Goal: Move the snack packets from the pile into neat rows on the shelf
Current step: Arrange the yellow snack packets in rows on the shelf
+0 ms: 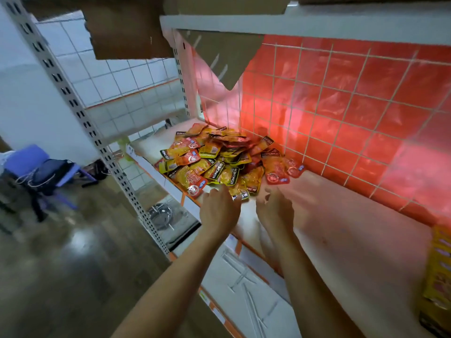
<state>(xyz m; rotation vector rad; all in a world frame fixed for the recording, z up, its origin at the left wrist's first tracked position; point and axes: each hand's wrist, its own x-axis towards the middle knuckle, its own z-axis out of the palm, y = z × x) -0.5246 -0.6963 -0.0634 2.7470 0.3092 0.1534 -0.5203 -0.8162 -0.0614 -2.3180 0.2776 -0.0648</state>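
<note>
I looked down at the shelf (341, 228). The pile (219, 162) of packets lay at its left end. It reached from the front edge almost to the red wall (341, 106) at the back. All the packets I could see were in that heap, lying this way and that.

My left hand (219, 211) was at the near side of the pile, by the front edge. Its fingers were straight and held nothing. The tips were at the nearest packets, but the blur hid whether they touched. My right hand (274, 211) was just beside it, a bit further in. Its fingers were loosely bent, and I saw no packet in them.

I saw no row on the shelf yet. A yellow box (436, 276) stood at the right end. I think the job had hardly begun, and nearly all of it was left.
</note>
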